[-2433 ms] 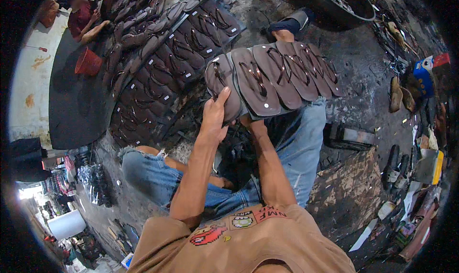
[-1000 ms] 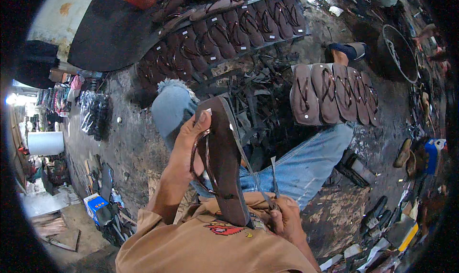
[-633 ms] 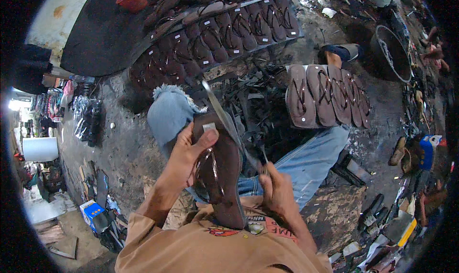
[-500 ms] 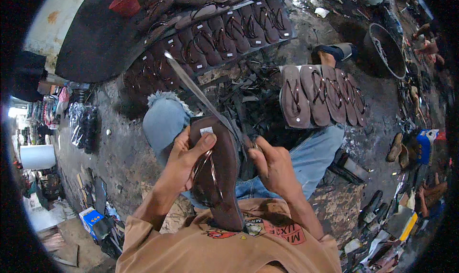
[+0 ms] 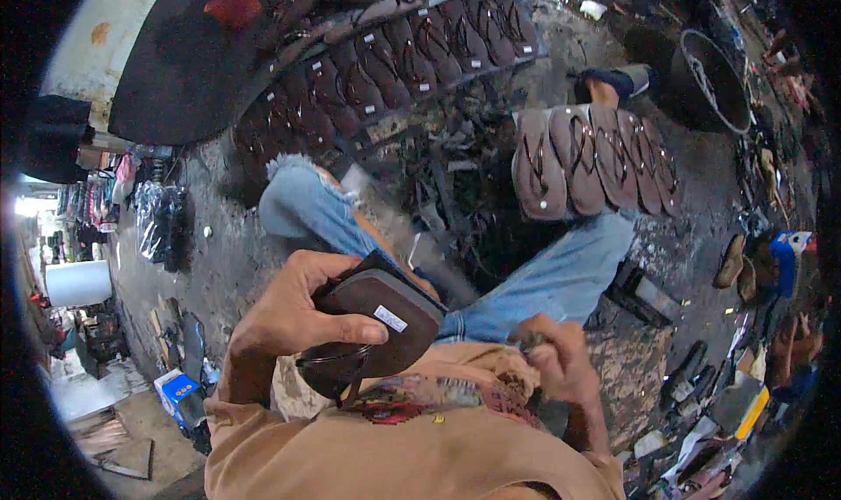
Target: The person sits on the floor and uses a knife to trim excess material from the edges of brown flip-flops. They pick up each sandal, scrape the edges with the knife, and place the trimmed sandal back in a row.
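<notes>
My left hand point(image 5: 302, 320) grips a dark brown flip-flop point(image 5: 412, 316), its thumb lying on top near a small white sticker. The flip-flop is tilted, with its rounded end toward my knees and its thin shiny straps under my hand. A dark layer juts out along the sole's far edge. Off to the right, my right hand point(image 5: 561, 360) is closed and smeared by motion, apart from the flip-flop. From it a knife point(image 5: 385, 209) reaches up and left as a blurred pale streak, between my jeans-clad legs.
Rows of finished brown flip-flops point(image 5: 412, 57) lie beyond my knees. Another row point(image 5: 578, 163) lies at the right by my foot. Dark scraps point(image 5: 464, 163) cover the floor between. A black tub point(image 5: 714, 84) stands far right; a blue-white box point(image 5: 180, 395) lies at left.
My left hand has tipped the flip-flop and turned its rounded end away to the right. My right hand has moved right and toward me, drawing the knife off the sole's edge.
</notes>
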`<control>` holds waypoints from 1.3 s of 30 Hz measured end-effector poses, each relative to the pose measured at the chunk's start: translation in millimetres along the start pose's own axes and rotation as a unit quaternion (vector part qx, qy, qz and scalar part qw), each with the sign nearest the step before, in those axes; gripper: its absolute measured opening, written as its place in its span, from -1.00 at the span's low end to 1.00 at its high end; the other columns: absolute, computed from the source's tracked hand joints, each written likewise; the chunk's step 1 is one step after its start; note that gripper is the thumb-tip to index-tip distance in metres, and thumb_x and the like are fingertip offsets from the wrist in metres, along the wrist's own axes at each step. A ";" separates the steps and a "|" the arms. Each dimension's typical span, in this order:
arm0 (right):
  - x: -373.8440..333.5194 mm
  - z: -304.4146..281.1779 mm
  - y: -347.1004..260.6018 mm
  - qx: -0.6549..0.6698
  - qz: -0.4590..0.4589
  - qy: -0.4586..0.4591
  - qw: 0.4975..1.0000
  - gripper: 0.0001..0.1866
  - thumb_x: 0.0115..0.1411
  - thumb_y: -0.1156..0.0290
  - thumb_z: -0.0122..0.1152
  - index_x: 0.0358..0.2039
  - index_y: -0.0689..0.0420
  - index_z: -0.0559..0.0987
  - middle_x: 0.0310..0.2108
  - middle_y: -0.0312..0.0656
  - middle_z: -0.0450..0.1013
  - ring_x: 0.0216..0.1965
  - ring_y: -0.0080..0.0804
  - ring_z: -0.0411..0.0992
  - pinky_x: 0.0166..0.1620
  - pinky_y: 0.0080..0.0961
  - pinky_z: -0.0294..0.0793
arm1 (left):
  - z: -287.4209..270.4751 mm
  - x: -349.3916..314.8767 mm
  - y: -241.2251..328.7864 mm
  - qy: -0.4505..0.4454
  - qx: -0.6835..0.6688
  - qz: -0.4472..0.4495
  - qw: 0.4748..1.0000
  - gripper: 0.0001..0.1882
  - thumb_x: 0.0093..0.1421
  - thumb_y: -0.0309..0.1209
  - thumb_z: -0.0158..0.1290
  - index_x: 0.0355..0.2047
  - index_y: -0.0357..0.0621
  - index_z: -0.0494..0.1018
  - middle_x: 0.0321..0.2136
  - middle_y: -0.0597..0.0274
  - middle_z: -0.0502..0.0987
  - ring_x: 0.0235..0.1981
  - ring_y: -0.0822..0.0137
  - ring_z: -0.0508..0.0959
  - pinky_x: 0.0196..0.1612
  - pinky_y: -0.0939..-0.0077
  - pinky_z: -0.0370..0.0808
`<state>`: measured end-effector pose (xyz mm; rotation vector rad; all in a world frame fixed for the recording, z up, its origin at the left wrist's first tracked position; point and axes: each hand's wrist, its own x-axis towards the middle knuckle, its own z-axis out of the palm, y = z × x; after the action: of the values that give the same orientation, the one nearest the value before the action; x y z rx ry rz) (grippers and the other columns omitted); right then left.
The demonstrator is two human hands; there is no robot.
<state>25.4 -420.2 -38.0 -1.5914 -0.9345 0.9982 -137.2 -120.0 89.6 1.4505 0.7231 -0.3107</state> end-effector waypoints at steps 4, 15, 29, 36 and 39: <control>-38.3 12.4 0.1 -0.030 0.117 -0.095 0.988 -0.57 0.31 0.12 0.12 0.05 0.15 0.53 -0.10 0.11 0.56 -0.11 0.19 0.51 0.01 -0.09 0.46 | 22.6 -6.7 -11.3 0.063 -0.043 -0.020 0.997 -0.48 -0.15 -0.36 0.47 -0.14 -0.23 0.61 -0.27 0.30 0.67 -0.25 0.47 0.58 -0.11 0.46 0.50; -2.6 18.3 13.8 -0.041 -0.021 -0.108 0.993 -0.69 0.31 0.18 0.19 -0.15 0.17 0.51 -0.38 0.14 0.55 -0.35 0.26 0.51 -0.30 -0.08 0.49 | 46.9 -2.6 -29.4 -0.078 0.248 -0.011 0.965 -0.50 0.10 -0.15 0.40 -0.02 -0.12 0.62 -0.17 0.21 0.68 -0.13 0.41 0.56 0.00 0.40 0.49; 101.4 -30.5 87.7 0.148 0.077 0.294 0.941 -0.60 0.51 0.03 -0.16 -0.21 0.09 0.50 -0.57 -0.39 0.27 -0.57 -0.68 0.26 -0.51 -0.67 0.23 | 21.2 29.7 -21.3 0.310 -0.213 0.192 0.907 -0.47 0.11 -0.47 0.32 0.11 -0.18 0.46 -0.05 0.19 0.59 -0.03 0.29 0.59 0.07 0.22 0.55; 16.9 15.8 21.5 0.106 0.006 0.173 0.979 -0.57 0.49 0.06 -0.07 -0.02 0.18 0.52 -0.60 -0.37 0.36 -0.59 -0.67 0.27 -0.51 -0.60 0.24 | 74.1 74.3 -63.5 0.170 -0.530 0.112 0.823 -0.64 0.16 -0.41 0.33 -0.03 -0.10 0.54 -0.22 0.32 0.66 -0.16 0.35 0.66 -0.10 0.27 0.64; -13.2 39.1 26.4 -0.006 0.043 0.119 0.992 -0.62 0.47 0.11 -0.05 -0.15 0.20 0.54 -0.64 -0.28 0.36 -0.60 -0.56 0.31 -0.51 -0.46 0.29 | 86.5 73.5 -73.5 0.190 -0.534 0.099 0.818 -0.67 0.18 -0.39 0.33 -0.06 -0.07 0.55 -0.27 0.35 0.67 -0.24 0.36 0.68 -0.22 0.35 0.67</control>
<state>-13.1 -424.5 -68.0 -1.7301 -0.7146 0.8403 -103.8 -196.1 -17.0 0.4719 0.8465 0.5245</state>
